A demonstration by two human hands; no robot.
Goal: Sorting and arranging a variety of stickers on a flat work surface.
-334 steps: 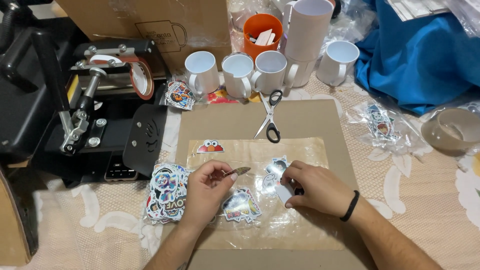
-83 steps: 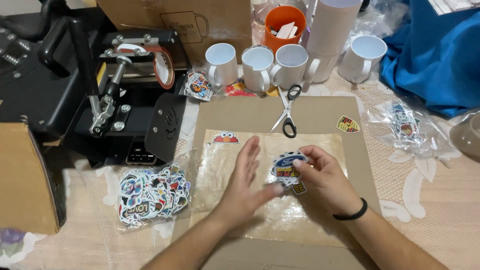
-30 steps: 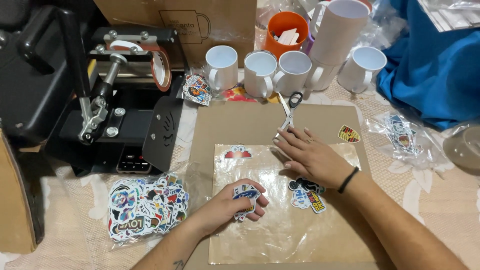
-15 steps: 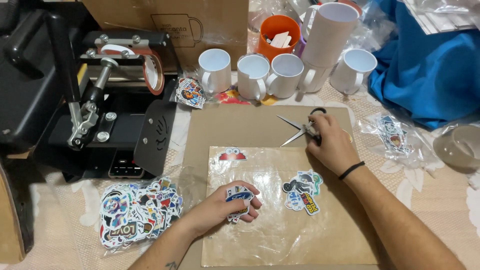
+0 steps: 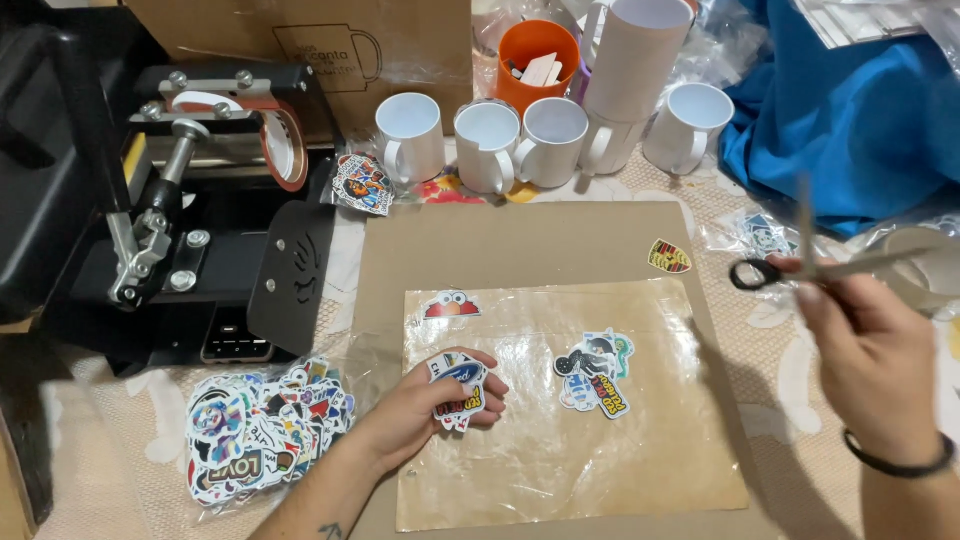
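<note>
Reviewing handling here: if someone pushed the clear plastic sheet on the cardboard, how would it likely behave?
The clear plastic sheet looks thin and wrinkled, so probably floppy and light. Its glossy surface suggests it could slide on the cardboard, taking the loose stickers along.

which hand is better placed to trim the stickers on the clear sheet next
Probably the right hand: it already holds the scissors, raised beside the clear sheet. The left hand is curled around a few stickers on the sheet.

The right hand (image 5: 880, 370), which was reaching to the scissors (image 5: 800, 268) on the cardboard sheet (image 5: 520, 245) a moment ago, is now lifting them, blades open, clear of the sheet toward the right.
</note>
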